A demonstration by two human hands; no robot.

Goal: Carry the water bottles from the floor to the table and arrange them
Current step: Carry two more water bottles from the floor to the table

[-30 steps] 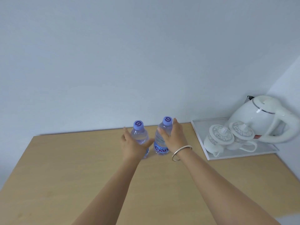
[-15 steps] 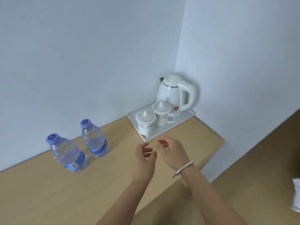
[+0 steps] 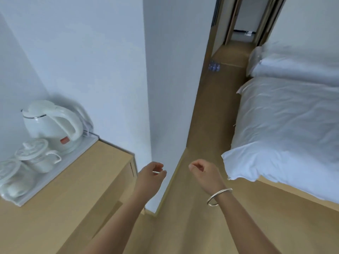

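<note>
Since the earlier frames the view has swung right, away from the table top: the two bottles that stood on it half a second ago are now out of frame, and a passage and a bed have come into view. The bed [image 3: 286,125], under white bedding, fills the right side, with a strip of bare floor [image 3: 207,114] running between it and the jutting white wall [image 3: 165,79]; that strip appears to be the only route onward. The table [image 3: 73,189] occupies the lower left, set into the corner against the wall. On it a white tray [image 3: 86,146] keeps the tea things together: a kettle [image 3: 49,125] at the back and two lidded cups [image 3: 36,156] in front, pushed towards the wall, which leaves the open wood free for bottles. Far down the passage, on the floor beside the wall, stands a small cluster of water bottles [image 3: 214,66], too small to count; these are judged to be the remaining load. The left hand [image 3: 151,176] and right hand [image 3: 203,171] are both empty, fingers loosely curled, held out ahead of the body over the gap between table and bed. A bracelet [image 3: 219,196] circles the right wrist. Judgement: a return trip to the floor bottles is in hand.
</note>
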